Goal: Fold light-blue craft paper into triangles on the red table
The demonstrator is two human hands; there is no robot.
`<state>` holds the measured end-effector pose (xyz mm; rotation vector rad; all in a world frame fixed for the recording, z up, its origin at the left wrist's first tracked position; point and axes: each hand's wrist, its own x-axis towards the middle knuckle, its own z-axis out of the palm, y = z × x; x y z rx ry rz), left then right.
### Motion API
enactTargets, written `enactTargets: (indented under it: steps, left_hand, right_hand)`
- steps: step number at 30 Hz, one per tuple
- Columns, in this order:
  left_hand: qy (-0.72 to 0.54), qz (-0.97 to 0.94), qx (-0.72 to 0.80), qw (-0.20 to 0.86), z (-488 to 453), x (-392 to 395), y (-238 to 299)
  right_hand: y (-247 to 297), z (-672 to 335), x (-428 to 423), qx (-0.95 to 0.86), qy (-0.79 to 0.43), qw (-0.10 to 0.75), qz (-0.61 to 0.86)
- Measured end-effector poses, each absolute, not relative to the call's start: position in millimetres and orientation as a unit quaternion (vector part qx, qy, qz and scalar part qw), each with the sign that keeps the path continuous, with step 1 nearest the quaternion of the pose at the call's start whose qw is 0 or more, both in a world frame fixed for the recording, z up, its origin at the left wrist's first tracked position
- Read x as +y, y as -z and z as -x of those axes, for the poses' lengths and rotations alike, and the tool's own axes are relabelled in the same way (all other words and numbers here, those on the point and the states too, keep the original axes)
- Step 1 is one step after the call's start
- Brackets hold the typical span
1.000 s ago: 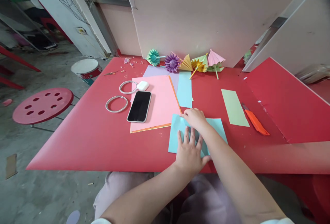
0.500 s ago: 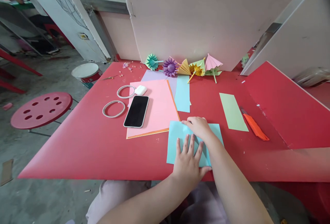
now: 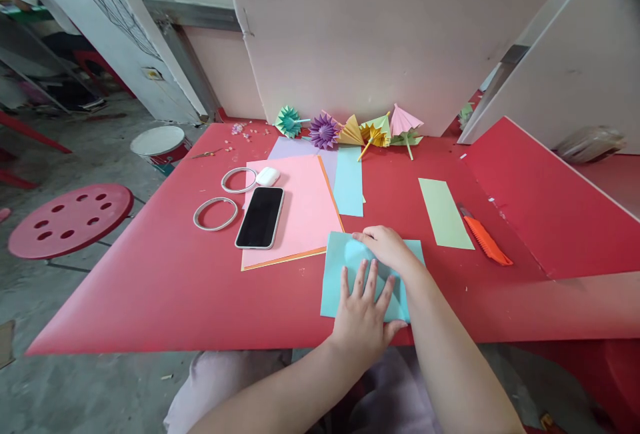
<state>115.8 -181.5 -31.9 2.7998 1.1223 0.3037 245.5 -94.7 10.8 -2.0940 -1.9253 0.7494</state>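
Observation:
A light blue sheet of paper (image 3: 336, 274) lies near the front edge of the red table (image 3: 165, 287). My left hand (image 3: 364, 314) rests flat on it with the fingers spread apart. My right hand (image 3: 385, 247) presses on the sheet's upper part, fingers curled down against the paper. Part of the sheet is hidden under both hands, so any fold there cannot be made out.
A black phone (image 3: 260, 217) lies on pink paper (image 3: 305, 211), with an earbud case (image 3: 267, 176) and two tape rings (image 3: 215, 213) beside it. A green strip (image 3: 445, 213) and orange cutter (image 3: 486, 241) lie right. Paper umbrellas (image 3: 350, 131) line the back wall. A red stool (image 3: 70, 221) stands left.
Both hands stay on the blue sheet; the right hand's fingers shifted slightly along its top. The camera view has drifted a little.

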Motion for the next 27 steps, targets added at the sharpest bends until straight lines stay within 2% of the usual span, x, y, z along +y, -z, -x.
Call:
enactTargets:
  steps: [7, 12, 19, 27]
  left_hand:
    - [-0.068, -0.924, 0.363, 0.094, -114, -181, 22]
    - [-0.071, -0.930, 0.345, 0.109, -103, -165, 13]
    - [-0.098, -0.895, 0.433, 0.041, -89, -141, 23]
    - [-0.105, -0.903, 0.413, 0.056, -87, -142, 27]
  right_hand:
    - [10, -232, -82, -0.650, -0.140, 0.028, 0.746]
    - [11, -234, -85, -0.652, -0.147, 0.041, 0.743]
    - [11, -233, -89, -0.663, -0.123, 0.067, 0.735]
    - [5, -242, -90, -0.656, -0.208, 0.126, 0.715]
